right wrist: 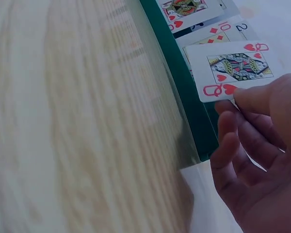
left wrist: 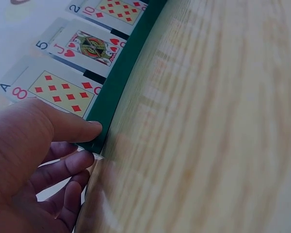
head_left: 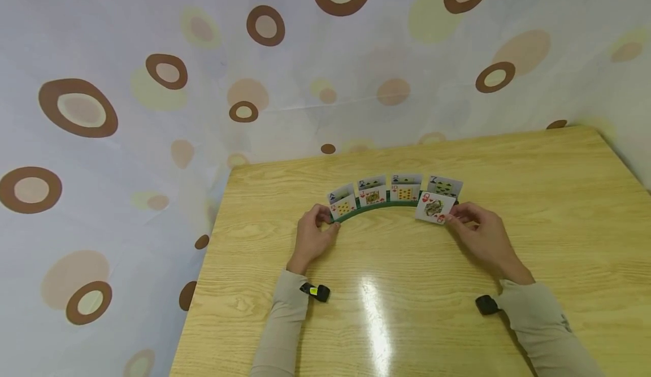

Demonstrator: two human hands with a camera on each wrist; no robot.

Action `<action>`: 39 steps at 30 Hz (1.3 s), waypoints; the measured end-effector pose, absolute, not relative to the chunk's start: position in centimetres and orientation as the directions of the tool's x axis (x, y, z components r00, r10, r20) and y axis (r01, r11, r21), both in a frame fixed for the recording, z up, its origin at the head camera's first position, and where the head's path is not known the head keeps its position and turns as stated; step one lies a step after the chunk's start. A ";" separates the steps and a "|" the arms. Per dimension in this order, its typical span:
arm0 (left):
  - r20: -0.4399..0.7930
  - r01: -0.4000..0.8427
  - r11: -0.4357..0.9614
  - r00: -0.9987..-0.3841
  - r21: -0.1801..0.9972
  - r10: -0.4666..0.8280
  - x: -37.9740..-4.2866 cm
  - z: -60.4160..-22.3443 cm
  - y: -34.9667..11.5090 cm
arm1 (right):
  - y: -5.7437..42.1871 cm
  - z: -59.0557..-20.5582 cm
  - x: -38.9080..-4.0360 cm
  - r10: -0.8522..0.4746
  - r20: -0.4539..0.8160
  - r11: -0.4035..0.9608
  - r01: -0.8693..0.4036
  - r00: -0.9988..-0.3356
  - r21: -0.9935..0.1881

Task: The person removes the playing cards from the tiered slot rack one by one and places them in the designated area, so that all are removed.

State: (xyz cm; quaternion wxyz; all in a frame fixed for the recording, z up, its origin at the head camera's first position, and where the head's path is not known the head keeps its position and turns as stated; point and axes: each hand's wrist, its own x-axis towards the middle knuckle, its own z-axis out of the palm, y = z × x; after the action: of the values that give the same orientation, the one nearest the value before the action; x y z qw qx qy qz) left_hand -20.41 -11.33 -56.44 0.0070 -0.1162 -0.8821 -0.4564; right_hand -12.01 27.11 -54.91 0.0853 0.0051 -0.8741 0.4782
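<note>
Rack (head_left: 378, 205): green, curved, on the table (head_left: 386, 252). Left hand (head_left: 311, 235) pinches its left end, thumb in front, other fingers curled behind; presumably this steadies it. Right hand (head_left: 480, 234) holds the queen (head_left: 434, 208) by its lower right corner, thumb on the face, fingers bent beneath; the corner hold leaves most of the face uncovered.

Queen is tilted, in front of the rack's right section, overlapping the seven (head_left: 447, 185) (whether it touches the rack, cannot tell). Eight (left wrist: 60, 92), jack (left wrist: 92, 48) and ten (head_left: 404, 193) stand in front of ace (head_left: 339, 194), five (head_left: 372, 182) and two (head_left: 406, 178); indices stay readable, likely why the rows are stepped.

Edges: the seven is close behind the queen, so backward room looks tight. Bare wood lies between the forearms, with room to draw back. Table's far edge is well apart from the rack; patterned cloth (head_left: 325, 111) beyond.
</note>
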 end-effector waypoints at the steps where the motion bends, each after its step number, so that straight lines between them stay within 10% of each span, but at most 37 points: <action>1: 0.120 0.212 0.556 -0.973 0.804 0.199 -20.4 -56.4 -11.3 | 27.0 -54.9 -12.1 0.054 0.145 0.541 -0.093 -0.988 -0.836; 39: 0.118 0.204 0.531 -0.974 0.823 0.191 -20.4 -56.7 -11.2 | 21.2 -54.1 -11.0 -0.240 -0.017 0.684 -0.157 -0.971 -0.713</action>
State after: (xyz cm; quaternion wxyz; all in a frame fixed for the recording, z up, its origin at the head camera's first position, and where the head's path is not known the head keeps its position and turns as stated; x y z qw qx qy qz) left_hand -20.44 -11.18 -56.65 0.0067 -0.1129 -0.8748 -0.4711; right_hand -11.00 21.25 -54.09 -0.0543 0.1083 -0.9159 0.3827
